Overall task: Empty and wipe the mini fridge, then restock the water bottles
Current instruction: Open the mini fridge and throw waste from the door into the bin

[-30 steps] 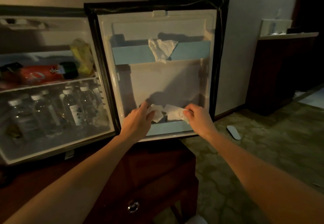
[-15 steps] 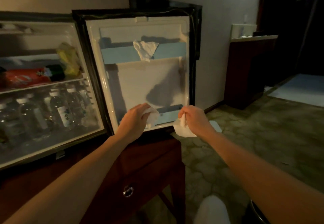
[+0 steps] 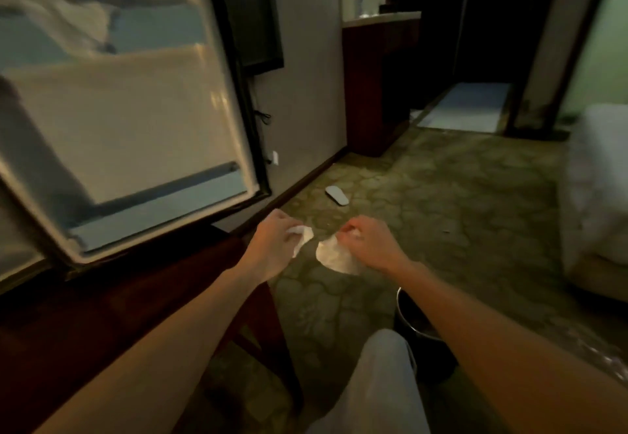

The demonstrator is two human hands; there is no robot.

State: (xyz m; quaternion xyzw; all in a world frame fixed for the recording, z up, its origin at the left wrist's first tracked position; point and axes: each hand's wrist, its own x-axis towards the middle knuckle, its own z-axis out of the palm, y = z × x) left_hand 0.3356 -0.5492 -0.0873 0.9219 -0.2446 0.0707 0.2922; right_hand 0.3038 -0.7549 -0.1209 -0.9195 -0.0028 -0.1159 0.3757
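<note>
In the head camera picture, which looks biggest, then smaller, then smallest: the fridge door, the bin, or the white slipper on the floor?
1. fridge door, by far the largest, though it is also nearest.
2. bin, only partly in view.
3. white slipper, the smallest, though it lies farther off.

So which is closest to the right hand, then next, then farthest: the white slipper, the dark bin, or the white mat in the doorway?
From the right hand:
1. Dark bin, just below the forearm.
2. White slipper, on the carpet by the wall; nearly a tie with the bin.
3. White mat, far back in the doorway.
</note>
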